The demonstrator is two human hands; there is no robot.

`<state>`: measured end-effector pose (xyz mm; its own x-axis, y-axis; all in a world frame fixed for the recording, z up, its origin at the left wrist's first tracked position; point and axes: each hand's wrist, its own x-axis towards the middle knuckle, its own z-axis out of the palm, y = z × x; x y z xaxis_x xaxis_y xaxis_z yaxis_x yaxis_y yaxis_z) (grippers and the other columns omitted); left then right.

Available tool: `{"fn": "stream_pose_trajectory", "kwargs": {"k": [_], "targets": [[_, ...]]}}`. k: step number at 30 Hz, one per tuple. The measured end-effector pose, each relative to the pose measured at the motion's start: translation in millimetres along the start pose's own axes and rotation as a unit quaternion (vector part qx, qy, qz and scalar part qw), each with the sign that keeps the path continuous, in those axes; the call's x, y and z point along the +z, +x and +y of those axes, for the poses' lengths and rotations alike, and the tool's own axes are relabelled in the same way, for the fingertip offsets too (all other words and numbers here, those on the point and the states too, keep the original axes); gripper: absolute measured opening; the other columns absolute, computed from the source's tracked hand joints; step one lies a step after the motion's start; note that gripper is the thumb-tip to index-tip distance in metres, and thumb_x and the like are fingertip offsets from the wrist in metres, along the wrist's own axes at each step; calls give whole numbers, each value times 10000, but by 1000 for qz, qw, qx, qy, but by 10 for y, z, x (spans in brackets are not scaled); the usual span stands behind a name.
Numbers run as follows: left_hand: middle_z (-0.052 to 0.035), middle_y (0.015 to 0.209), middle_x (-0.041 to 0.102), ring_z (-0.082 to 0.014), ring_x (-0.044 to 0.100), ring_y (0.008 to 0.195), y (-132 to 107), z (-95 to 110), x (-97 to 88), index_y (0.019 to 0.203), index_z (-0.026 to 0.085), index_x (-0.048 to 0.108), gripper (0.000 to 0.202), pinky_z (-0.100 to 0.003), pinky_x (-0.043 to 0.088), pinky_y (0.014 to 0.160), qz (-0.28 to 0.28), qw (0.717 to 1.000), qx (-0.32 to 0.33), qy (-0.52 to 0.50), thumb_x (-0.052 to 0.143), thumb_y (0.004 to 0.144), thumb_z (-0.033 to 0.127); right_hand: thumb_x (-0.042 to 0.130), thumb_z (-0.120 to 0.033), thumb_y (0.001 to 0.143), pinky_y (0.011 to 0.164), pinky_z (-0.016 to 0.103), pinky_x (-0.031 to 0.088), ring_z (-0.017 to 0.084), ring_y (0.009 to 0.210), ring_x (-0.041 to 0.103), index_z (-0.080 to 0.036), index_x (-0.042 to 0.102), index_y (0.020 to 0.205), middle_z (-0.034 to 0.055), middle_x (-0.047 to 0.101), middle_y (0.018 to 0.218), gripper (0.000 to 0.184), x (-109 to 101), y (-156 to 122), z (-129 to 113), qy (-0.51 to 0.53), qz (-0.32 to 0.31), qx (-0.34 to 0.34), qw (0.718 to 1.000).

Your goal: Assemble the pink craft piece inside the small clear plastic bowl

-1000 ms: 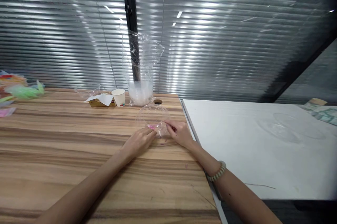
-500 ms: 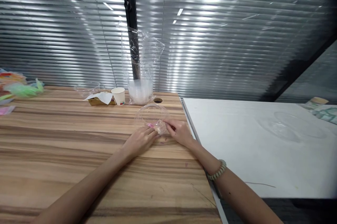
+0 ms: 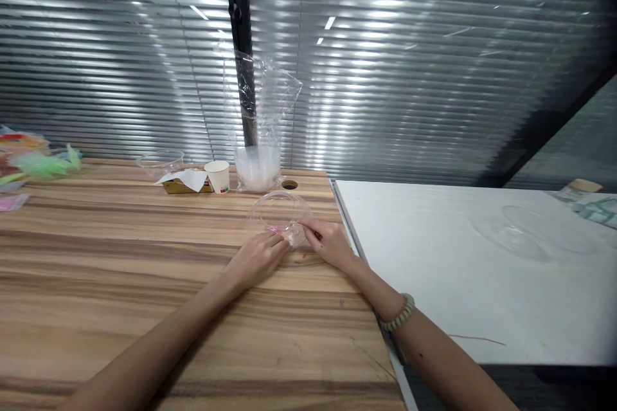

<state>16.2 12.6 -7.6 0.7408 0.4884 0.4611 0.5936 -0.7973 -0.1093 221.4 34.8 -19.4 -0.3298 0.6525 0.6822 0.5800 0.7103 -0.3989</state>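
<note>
Between my hands is a small clear plastic bag (image 3: 292,235) with a pink mark and pale contents that I cannot make out. My left hand (image 3: 260,255) is closed on the bag's near left side. My right hand (image 3: 328,240) pinches its upper right edge between thumb and forefinger. Just behind the bag stands a clear round plastic bowl (image 3: 280,197), whose lower part is partly covered by the bag and my fingers. Both hands rest low over the wood-grain table (image 3: 202,321).
At the back are a white paper cup (image 3: 218,177), a brown box with white paper (image 3: 186,181), another clear bowl (image 3: 160,157) and bagged plastic bowls (image 3: 258,166). Colourful bags (image 3: 43,157) lie far left. Clear lids (image 3: 520,234) sit on the white table (image 3: 409,231).
</note>
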Motion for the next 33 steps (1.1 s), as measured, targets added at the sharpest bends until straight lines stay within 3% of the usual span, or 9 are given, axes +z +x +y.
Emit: {"fn": "stream_pose_trajectory", "kwargs": {"k": [14, 24, 33], "targets": [[-102, 1059, 653, -221, 611, 999, -7, -9, 23, 1083, 158, 575, 246, -368, 507, 870, -2, 1000, -8, -6, 417, 898, 125, 488, -113, 850, 713, 254, 531, 159, 777, 683, -209, 669, 1029, 28, 723, 934, 273, -7, 8, -10, 6, -3, -7, 1000], [-86, 930, 660, -214, 619, 906, -10, 12, 29, 962, 145, 594, 180, -378, 487, 883, -8, 1000, -15, 10, 425, 900, 132, 478, -111, 856, 714, 255, 523, 161, 791, 680, -192, 659, 1041, 36, 720, 951, 271, -3, 5, -3, 14, -16, -6, 1000], [-87, 935, 647, -220, 606, 920, -1, 14, 23, 980, 141, 587, 182, -382, 480, 885, -13, 1000, -22, 9, 421, 905, 139, 481, -106, 847, 737, 246, 516, 158, 828, 679, -193, 659, 1033, 34, 717, 970, 272, -4, 7, 0, 17, -12, -4, 1000]]}}
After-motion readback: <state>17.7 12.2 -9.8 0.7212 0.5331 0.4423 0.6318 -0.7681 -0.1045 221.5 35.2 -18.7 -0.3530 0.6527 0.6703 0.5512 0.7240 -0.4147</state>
